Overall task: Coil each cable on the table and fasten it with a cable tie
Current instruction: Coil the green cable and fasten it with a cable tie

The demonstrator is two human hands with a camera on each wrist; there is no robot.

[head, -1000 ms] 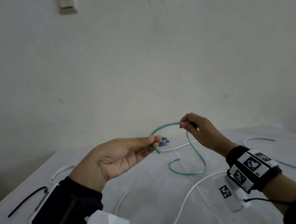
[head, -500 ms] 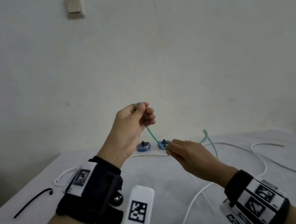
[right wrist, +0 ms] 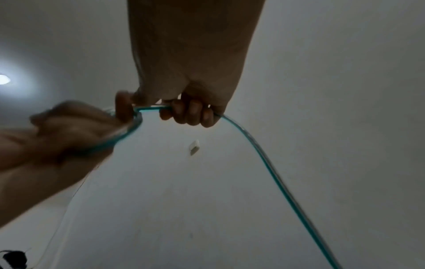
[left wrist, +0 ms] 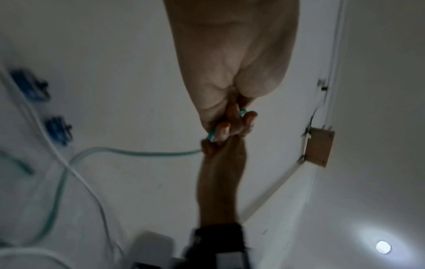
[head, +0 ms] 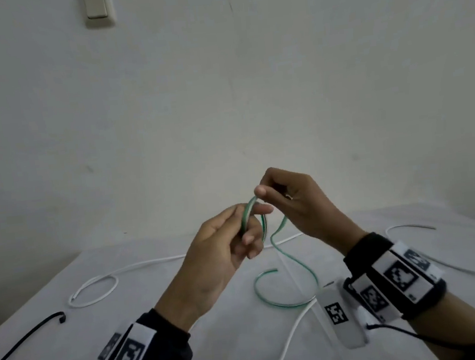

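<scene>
green cable (head: 295, 261), translucent sheen. white cables (head: 95, 286) on white table cover (head: 189, 358). 2 black cable ties (head: 28, 336). black wristbands (head: 362, 255) with black-and-white square marker tags. blue round parts (left wrist: 57, 130), blurred. cream wall switch (head: 97, 8), off-white wall.

A plain off-white wall (head: 251, 91) is filling most of the head view — bare, with faint scuffs and a thin dark hairline mark near its top. A cream light switch (head: 97, 10) is sitting high on it, towards the left. Below, a table draped in a white cloth (head: 155, 303) is stretching forward, its far edge meeting the wall. In the left wrist view a small brown box (left wrist: 319, 146) is hanging on the wall with thin conduit running up from it, and a round ceiling lamp (left wrist: 383, 247) is glowing softly — the room is looking dim and greyish.
</scene>
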